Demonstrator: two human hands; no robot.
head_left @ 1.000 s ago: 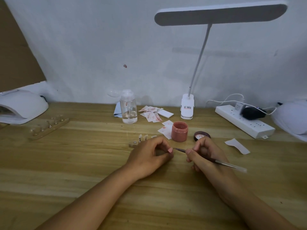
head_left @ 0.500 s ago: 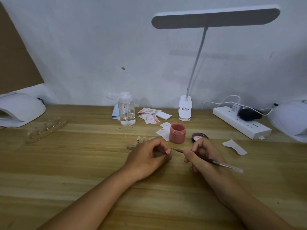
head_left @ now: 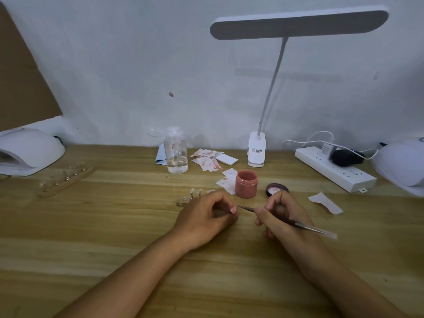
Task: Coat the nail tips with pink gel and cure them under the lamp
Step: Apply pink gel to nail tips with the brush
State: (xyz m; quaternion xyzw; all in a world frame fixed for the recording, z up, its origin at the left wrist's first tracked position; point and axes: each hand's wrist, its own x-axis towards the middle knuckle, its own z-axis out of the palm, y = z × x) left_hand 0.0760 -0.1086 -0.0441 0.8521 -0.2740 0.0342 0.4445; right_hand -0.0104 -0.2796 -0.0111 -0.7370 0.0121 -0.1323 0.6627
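Observation:
My left hand (head_left: 204, 216) rests on the wooden table, its fingers curled around a small nail tip (head_left: 233, 211) with a pink edge. My right hand (head_left: 278, 216) grips a thin gel brush (head_left: 305, 226) like a pen, and the brush point lies just right of that nail tip. An open jar of pink gel (head_left: 246, 183) stands behind the hands, its dark lid (head_left: 277, 188) beside it. A strip holder with clear nail tips (head_left: 190, 196) sits partly hidden behind my left hand. A white curing lamp (head_left: 27, 151) stands at far left.
A second wooden holder with nail tips (head_left: 65, 180) lies at left. A clear pump bottle (head_left: 176, 152), stained paper wipes (head_left: 207, 159), a clip desk lamp (head_left: 257, 149), a power strip (head_left: 335, 171) and another white lamp (head_left: 403, 164) line the back. A paper scrap (head_left: 325, 203) lies at right.
Both hands keep their grips and barely shift; the brush point stays at the nail tip. The camera has tilted slightly, moving the scene left and down.

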